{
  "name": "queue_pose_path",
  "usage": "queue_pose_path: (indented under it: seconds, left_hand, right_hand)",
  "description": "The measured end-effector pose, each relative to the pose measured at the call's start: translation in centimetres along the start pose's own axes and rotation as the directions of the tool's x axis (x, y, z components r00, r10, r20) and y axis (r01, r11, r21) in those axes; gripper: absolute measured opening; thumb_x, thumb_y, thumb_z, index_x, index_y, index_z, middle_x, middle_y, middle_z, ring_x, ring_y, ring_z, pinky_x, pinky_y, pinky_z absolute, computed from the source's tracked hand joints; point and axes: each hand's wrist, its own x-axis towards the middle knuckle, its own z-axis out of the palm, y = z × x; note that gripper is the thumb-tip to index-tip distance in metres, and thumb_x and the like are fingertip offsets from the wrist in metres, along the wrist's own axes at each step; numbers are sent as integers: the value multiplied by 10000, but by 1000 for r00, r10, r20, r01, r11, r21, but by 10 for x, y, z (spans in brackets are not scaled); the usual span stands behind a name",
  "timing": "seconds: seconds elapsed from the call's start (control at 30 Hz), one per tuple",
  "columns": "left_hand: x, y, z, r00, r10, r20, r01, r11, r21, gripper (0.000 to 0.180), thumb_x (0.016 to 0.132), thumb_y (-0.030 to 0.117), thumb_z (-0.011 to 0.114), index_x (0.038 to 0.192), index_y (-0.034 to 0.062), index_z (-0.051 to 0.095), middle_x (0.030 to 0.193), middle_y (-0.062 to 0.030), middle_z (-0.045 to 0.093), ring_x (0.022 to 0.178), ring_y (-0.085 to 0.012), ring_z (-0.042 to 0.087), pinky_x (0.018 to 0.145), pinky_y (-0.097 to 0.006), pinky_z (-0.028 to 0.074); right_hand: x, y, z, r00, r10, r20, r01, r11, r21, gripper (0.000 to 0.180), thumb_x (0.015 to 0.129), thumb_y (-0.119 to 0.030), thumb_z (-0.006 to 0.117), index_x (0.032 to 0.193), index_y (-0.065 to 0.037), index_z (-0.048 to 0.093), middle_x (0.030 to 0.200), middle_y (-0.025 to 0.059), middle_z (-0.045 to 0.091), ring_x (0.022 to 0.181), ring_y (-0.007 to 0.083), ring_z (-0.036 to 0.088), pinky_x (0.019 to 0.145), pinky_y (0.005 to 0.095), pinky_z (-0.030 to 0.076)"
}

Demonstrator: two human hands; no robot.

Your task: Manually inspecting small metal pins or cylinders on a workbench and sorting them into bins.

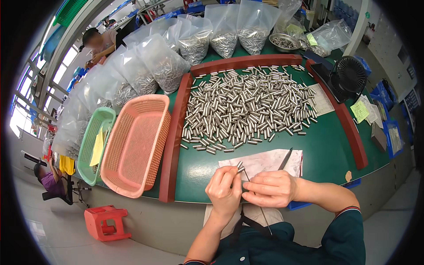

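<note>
My left hand [224,191] is closed in a pinch on small metal cylinders [240,167], whose shiny ends stick up past the fingertips. Close beside it, my right hand [274,189] has its fingers closed round a thin metal rod [264,215], which slants from near the cylinders down toward my lap. Under and beyond the hands lies a stained pale cloth [265,158]. A dark pointed tool [286,159] rests on that cloth, its lower end hidden by my right hand. Farther back spreads a large heap of similar metal cylinders [247,104] on the green table [198,172].
Dark red bars [173,145] frame the heap. To the left stand a pink basket [137,128] and a green basket [86,154]. Filled plastic bags [163,66] line the back. A black fan [349,77] stands at right; a red stool [106,223] is on the floor.
</note>
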Motion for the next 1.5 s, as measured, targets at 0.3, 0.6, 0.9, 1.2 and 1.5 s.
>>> queue_pose_path:
  seconds: [0.3,0.6,0.9,1.2,1.5]
  left_hand:
    - [7,-17,-11,818,-526,235,551,598,-582,116,781,-63,692,891,-36,666,828,-91,671,703,-105,625,664,-234,526]
    - [14,-28,-21,656,-512,554,658,29,-752,112,872,41,638,963,-24,632,834,-111,662,700,-138,615,657,-249,499]
    - [11,-23,-26,818,-491,299,570,628,-529,136,816,-28,669,947,-65,669,807,-96,668,653,-150,627,616,-248,509]
    - [20,-16,-17,938,-30,345,-24,988,151,185,699,-3,733,877,-10,685,760,-92,596,634,-201,586,586,-301,478]
    - [27,-9,-24,909,-29,417,-30,990,135,241,666,35,761,891,6,679,783,-96,577,658,-238,581,602,-334,477]
  right_hand:
    - [0,13,-18,955,245,-165,-242,969,42,234,680,34,661,910,-8,661,843,98,657,681,217,634,560,294,515]
    - [-1,17,-19,916,322,-238,-328,944,14,277,658,72,683,918,-19,655,793,87,659,650,228,619,565,305,507]
    - [0,20,-20,909,344,-233,-356,934,-8,259,660,60,688,900,-31,654,783,79,658,632,224,615,558,302,507]
    - [-1,20,-22,904,351,-245,-375,925,-59,273,631,53,685,887,-35,657,762,66,649,608,214,601,534,295,496]
    - [4,28,-30,887,384,-258,-404,914,-26,261,640,107,682,876,3,642,749,91,643,598,223,604,514,294,474]
